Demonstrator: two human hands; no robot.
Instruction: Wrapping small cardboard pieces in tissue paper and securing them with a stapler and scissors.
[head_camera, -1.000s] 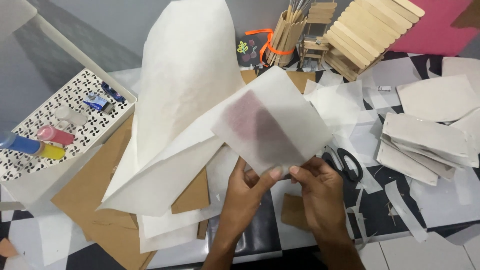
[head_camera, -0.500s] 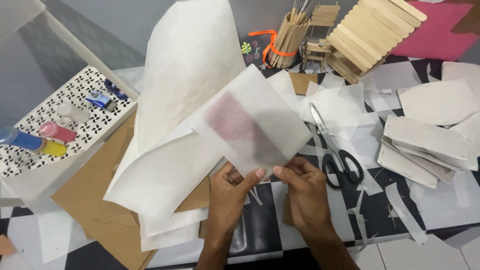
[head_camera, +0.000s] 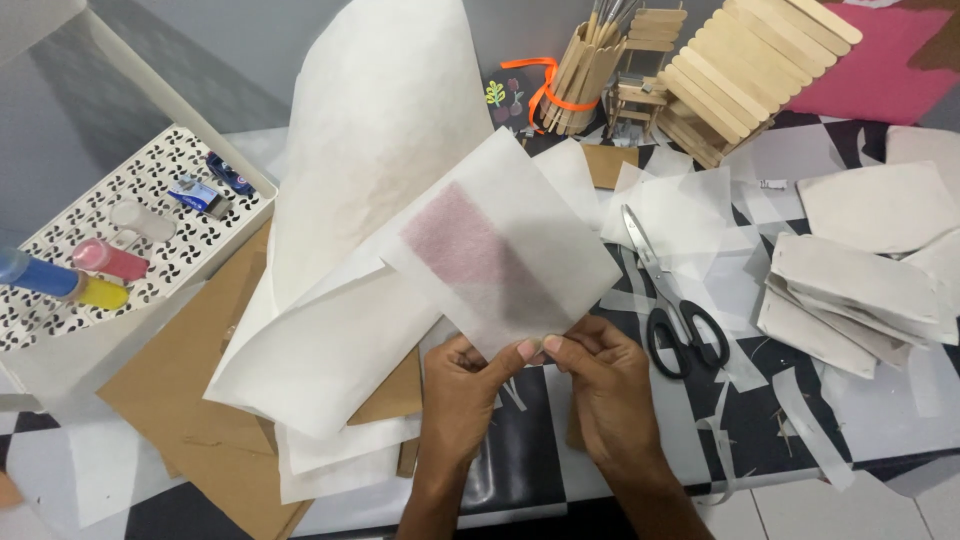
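Both of my hands pinch the lower corner of a folded white paper piece (head_camera: 510, 250) with a pink rectangle showing through it. My left hand (head_camera: 468, 385) grips it from the left and my right hand (head_camera: 600, 385) from the right, thumbs nearly touching. The piece is held tilted above the table. Behind it a large white paper sheet (head_camera: 370, 150) curls upward, and more white sheets (head_camera: 320, 360) lie under it on brown cardboard (head_camera: 190, 390).
Black-handled scissors (head_camera: 672, 300) lie just right of my hands among paper scraps. Stacked white paper pieces (head_camera: 860, 290) sit at the right. A perforated white tray (head_camera: 120, 230) with paint tubes stands at the left. Wooden stick crafts (head_camera: 740, 70) and a stick holder (head_camera: 585, 70) are at the back.
The paper piece and both hands have shifted left and a little lower, uncovering the scissors. The grip on the corner has stayed the same.
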